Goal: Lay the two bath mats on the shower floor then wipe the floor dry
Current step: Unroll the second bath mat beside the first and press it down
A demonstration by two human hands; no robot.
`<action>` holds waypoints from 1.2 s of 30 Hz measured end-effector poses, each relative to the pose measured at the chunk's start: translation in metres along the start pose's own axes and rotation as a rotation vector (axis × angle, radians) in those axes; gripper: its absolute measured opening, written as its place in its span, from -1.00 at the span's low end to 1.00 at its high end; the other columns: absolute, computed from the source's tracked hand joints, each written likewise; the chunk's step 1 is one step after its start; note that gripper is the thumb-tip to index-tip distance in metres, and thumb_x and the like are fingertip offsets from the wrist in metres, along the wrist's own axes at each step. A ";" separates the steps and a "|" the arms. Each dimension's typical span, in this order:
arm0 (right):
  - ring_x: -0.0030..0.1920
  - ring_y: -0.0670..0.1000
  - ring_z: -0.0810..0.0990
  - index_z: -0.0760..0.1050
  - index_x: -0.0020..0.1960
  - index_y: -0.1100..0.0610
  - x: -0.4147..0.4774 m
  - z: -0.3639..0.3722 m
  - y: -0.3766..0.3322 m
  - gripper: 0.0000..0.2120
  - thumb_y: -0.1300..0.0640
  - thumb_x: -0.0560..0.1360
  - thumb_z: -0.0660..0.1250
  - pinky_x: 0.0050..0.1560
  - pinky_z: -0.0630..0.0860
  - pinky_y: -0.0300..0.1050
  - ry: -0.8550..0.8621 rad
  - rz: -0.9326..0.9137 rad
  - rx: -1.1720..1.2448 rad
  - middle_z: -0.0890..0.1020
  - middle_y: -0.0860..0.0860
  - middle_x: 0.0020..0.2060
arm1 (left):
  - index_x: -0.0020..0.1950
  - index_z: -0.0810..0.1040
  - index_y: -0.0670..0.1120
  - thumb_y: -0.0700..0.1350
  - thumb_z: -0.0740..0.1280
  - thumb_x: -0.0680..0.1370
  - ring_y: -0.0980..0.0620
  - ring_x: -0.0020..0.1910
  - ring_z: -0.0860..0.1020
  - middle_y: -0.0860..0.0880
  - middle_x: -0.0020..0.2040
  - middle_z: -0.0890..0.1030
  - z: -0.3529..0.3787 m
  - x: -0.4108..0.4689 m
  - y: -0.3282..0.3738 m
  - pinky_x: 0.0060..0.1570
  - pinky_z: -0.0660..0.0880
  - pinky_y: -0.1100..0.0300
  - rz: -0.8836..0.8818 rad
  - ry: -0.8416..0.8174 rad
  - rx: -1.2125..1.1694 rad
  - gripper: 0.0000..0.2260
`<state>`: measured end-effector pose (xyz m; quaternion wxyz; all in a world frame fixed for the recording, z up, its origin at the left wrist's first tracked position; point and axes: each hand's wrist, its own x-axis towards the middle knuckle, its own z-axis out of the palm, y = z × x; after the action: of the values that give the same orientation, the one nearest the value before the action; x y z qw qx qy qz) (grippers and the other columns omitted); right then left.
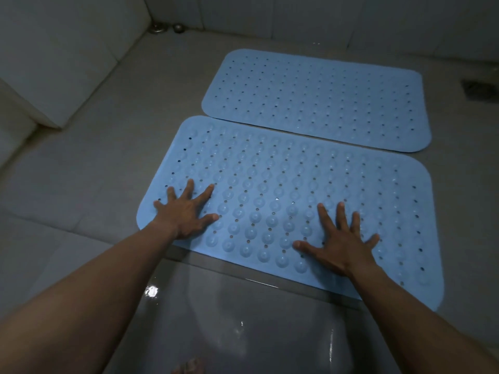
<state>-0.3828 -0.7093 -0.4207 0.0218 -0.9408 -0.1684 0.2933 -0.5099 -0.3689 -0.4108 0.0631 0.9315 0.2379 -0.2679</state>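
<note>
Head view, person crouched at the shower. Both blue mats lay flat on the shower floor (108, 163): the far mat (318, 101) toward 12 o'clock, the near mat (283, 190) at centre, their long edges just beside each other and roughly parallel. The laying step appeared all but complete. The left hand (186, 211) pressed the near mat toward its 8 o'clock corner, and the right hand (343, 244) pressed it toward 5 o'clock. Both hands were flat, fingers straight and spread wide, grasping nothing, so the mat lay under the palms rather than within any grip. Wiping appeared not yet begun: a glossy wet patch (216, 319) showed at 6 o'clock, and no cloth was in view. A floor drain (478, 89) sat at 2 o'clock, well apart from both hands.
</note>
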 end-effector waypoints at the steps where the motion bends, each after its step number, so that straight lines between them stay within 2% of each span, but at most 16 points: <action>1: 0.55 0.19 -0.35 -0.44 0.48 -0.33 0.000 0.000 0.003 0.11 -0.76 0.11 -0.09 0.37 -0.21 0.56 0.000 0.003 0.001 -0.44 -0.06 0.52 | 0.54 -0.28 0.35 0.57 -0.01 0.40 -0.33 0.57 -0.11 0.01 0.63 -0.23 -0.001 0.001 0.000 0.39 0.07 -0.48 -0.014 0.014 0.005 -0.18; 4: 0.55 0.19 -0.36 -0.45 0.48 -0.33 0.002 0.001 0.007 0.12 -0.76 0.10 -0.11 0.37 -0.22 0.57 0.010 -0.001 -0.004 -0.46 -0.07 0.50 | 0.55 -0.28 0.33 0.67 0.01 0.24 -0.29 0.58 -0.15 -0.06 0.62 -0.28 -0.003 0.005 -0.002 0.41 0.04 -0.43 -0.095 0.030 -0.023 -0.01; 7: 0.54 0.18 -0.37 -0.46 0.47 -0.33 0.004 0.003 0.012 0.11 -0.76 0.11 -0.11 0.37 -0.23 0.57 0.027 -0.016 -0.003 -0.47 -0.08 0.48 | 0.52 -0.31 0.38 0.72 0.04 0.08 -0.30 0.58 -0.21 -0.09 0.59 -0.36 -0.005 0.008 -0.005 0.43 -0.04 -0.44 -0.147 -0.028 -0.120 0.12; 12: 0.54 0.17 -0.38 -0.46 0.48 -0.32 0.007 0.007 0.016 0.12 -0.77 0.10 -0.11 0.37 -0.25 0.56 0.065 -0.027 0.003 -0.50 -0.07 0.46 | 0.52 -0.32 0.36 0.67 0.13 0.13 -0.31 0.57 -0.24 -0.10 0.59 -0.38 -0.008 0.010 -0.003 0.43 -0.03 -0.45 -0.152 -0.076 -0.150 0.11; 18: 0.53 0.13 -0.42 -0.45 0.51 -0.23 0.003 0.009 0.028 0.13 -0.73 0.17 -0.08 0.46 -0.31 0.39 0.114 0.010 0.051 -0.42 0.12 0.53 | 0.52 -0.31 0.39 0.71 0.08 0.12 -0.30 0.57 -0.23 -0.08 0.60 -0.35 -0.001 0.011 -0.002 0.44 -0.05 -0.43 -0.153 -0.017 -0.128 0.09; 25: 0.52 0.20 -0.42 -0.46 0.52 -0.19 0.008 0.006 0.036 0.16 -0.74 0.16 -0.09 0.47 -0.31 0.30 0.098 0.027 0.039 -0.44 0.11 0.52 | 0.52 -0.29 0.39 0.70 0.11 0.13 -0.31 0.56 -0.26 -0.07 0.60 -0.35 0.000 0.016 0.002 0.45 -0.10 -0.42 -0.153 -0.012 -0.155 0.09; 31: 0.52 0.21 -0.42 -0.46 0.53 -0.18 0.011 0.005 0.036 0.17 -0.74 0.14 -0.12 0.47 -0.31 0.30 0.097 0.033 0.039 -0.44 0.12 0.51 | 0.50 -0.32 0.40 0.75 0.03 0.02 -0.32 0.56 -0.27 -0.06 0.59 -0.39 -0.001 0.022 0.001 0.44 -0.11 -0.43 -0.137 -0.027 -0.160 0.15; 36: 0.52 0.22 -0.41 -0.45 0.53 -0.17 0.010 0.006 0.035 0.18 -0.74 0.12 -0.14 0.46 -0.32 0.29 0.104 0.035 0.036 -0.44 0.11 0.51 | 0.51 -0.31 0.40 0.72 0.09 0.06 -0.30 0.56 -0.27 -0.05 0.59 -0.39 -0.004 0.020 0.003 0.44 -0.11 -0.42 -0.145 -0.030 -0.172 0.14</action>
<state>-0.3676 -0.7396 -0.4364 0.0423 -0.9570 -0.1454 0.2473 -0.4921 -0.3623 -0.4179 0.1267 0.8988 0.3260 -0.2642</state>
